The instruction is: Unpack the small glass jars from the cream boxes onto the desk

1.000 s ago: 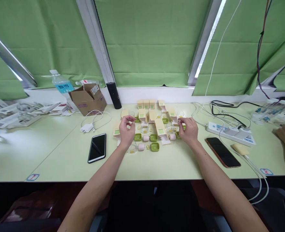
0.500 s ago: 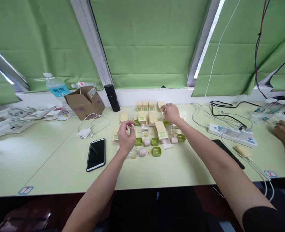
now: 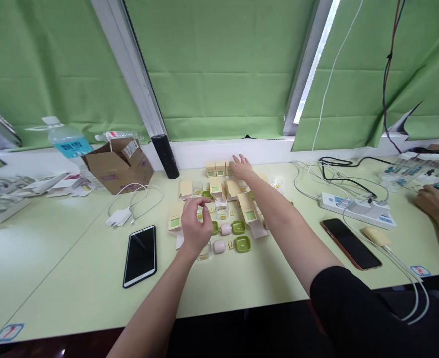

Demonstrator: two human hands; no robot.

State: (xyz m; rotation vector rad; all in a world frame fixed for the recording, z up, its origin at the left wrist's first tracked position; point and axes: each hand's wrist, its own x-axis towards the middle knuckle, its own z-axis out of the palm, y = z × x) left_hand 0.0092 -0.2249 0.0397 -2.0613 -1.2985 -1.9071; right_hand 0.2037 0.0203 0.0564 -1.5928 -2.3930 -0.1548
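Observation:
My right hand (image 3: 241, 168) reaches to the back, its fingers stretched out at the right end of a row of small cream boxes (image 3: 219, 169); it covers what lies beneath it. My left hand (image 3: 196, 224) hovers over the left side of the spread-out items, fingers loosely curled, a gap between thumb and forefinger, nothing visible in it. Around it are an open cream box (image 3: 175, 222), a clear glass container (image 3: 222, 211), pale pink cylinders (image 3: 219, 246), olive-green square dishes (image 3: 242, 243) and a small yellow piece (image 3: 230, 245). A tilted box (image 3: 248, 208) has a white flap out.
Left of the items lie a phone (image 3: 140, 256) and a white charger (image 3: 119, 218). Behind stand a cardboard box (image 3: 117, 166) and a black cylinder (image 3: 165, 156). To the right are a power strip (image 3: 353, 206), a second phone (image 3: 351, 243) and a co-worker's hand (image 3: 433, 201).
My right hand has moved left and back to the end of the box row, its fingers spreading. My left hand stays over the items. The view has shifted slightly.

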